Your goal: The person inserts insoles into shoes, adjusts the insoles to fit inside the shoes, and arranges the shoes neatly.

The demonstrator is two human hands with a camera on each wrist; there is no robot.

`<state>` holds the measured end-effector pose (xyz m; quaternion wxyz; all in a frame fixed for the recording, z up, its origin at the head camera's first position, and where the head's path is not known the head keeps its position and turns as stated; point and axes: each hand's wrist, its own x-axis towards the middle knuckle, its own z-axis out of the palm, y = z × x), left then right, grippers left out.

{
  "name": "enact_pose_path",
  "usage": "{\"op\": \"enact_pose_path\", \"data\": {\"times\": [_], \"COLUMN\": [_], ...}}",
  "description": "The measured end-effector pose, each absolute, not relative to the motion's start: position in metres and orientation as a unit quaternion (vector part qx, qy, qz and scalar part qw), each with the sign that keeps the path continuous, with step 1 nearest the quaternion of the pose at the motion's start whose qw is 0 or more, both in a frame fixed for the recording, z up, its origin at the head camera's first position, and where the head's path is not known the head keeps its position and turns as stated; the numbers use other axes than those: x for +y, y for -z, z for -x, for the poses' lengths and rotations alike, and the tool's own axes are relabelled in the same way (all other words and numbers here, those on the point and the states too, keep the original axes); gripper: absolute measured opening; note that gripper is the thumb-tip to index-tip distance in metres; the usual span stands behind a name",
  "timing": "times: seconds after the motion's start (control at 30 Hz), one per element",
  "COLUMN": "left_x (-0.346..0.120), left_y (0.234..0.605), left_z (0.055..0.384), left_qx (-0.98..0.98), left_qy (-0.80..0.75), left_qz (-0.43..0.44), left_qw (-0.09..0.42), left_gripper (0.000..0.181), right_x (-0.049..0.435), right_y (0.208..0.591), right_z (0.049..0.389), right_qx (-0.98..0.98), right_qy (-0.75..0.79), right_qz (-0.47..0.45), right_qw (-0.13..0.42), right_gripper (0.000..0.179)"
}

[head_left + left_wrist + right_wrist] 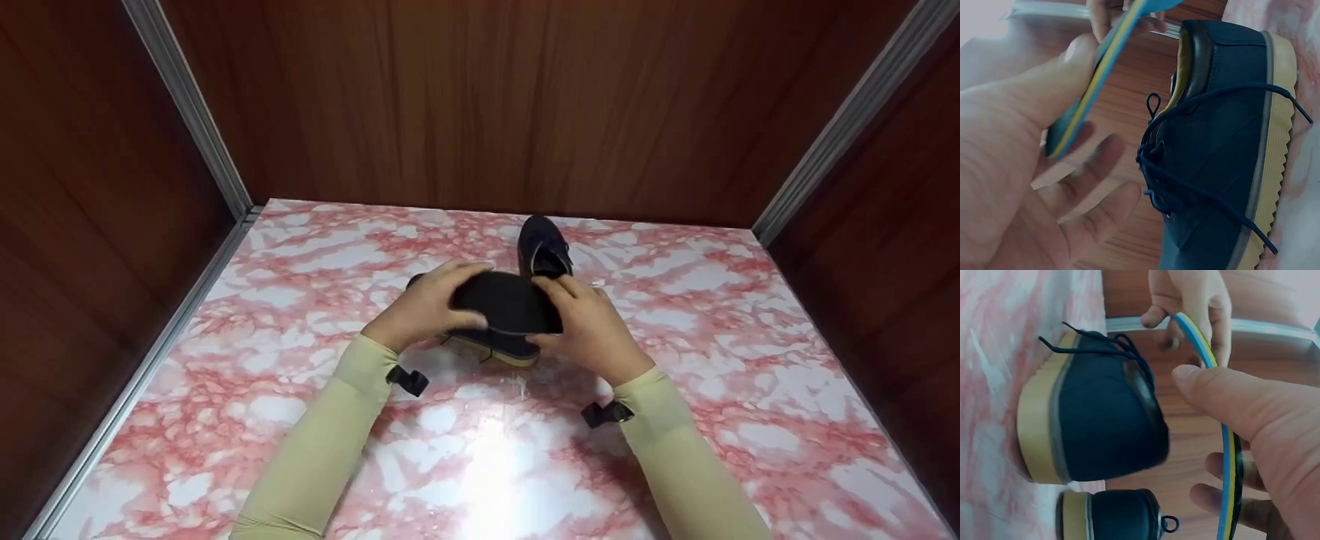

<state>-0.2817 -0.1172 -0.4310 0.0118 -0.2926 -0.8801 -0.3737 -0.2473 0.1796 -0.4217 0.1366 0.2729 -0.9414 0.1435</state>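
Observation:
A flat, thin piece with rounded ends (506, 300), black on top with yellow and blue layers along its edge (1230, 455), is held between both hands. My left hand (424, 309) grips its left end, thumb on one face and fingers on the other. At the right end my right hand (596, 330) holds it in the same way. Just below it, apart from it, a dark blue lace-up shoe (1213, 146) with a cream sole stands on the table, its laces loose. From above, the piece hides most of that shoe.
A second dark blue shoe (541, 241) stands behind, toe toward the back panel (465, 105). Wooden panels with metal corner strips (199, 112) enclose the table (300, 420), which has a red and white marbled top.

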Motion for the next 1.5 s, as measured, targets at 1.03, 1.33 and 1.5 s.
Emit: {"op": "enact_pose_path", "data": {"times": [1.03,1.33,1.5], "left_x": [-0.089,-0.078,-0.076], "left_y": [0.436,0.443,0.443], "left_z": [0.271,0.266,0.266], "left_qx": [-0.881,-0.927,-0.927], "left_qy": [0.268,0.104,0.078], "left_qz": [0.366,0.353,0.361], "left_qw": [0.133,0.067,0.070], "left_gripper": [0.014,0.031,0.032], "right_x": [0.204,0.207,0.207], "right_y": [0.406,0.399,0.397], "right_z": [0.252,0.247,0.241], "right_qx": [-0.965,-0.966,-0.960], "right_qy": [-0.201,-0.172,-0.129], "right_qz": [-0.145,-0.167,-0.195], "right_qw": [0.085,0.100,0.155], "right_gripper": [0.086,0.065,0.048]}}
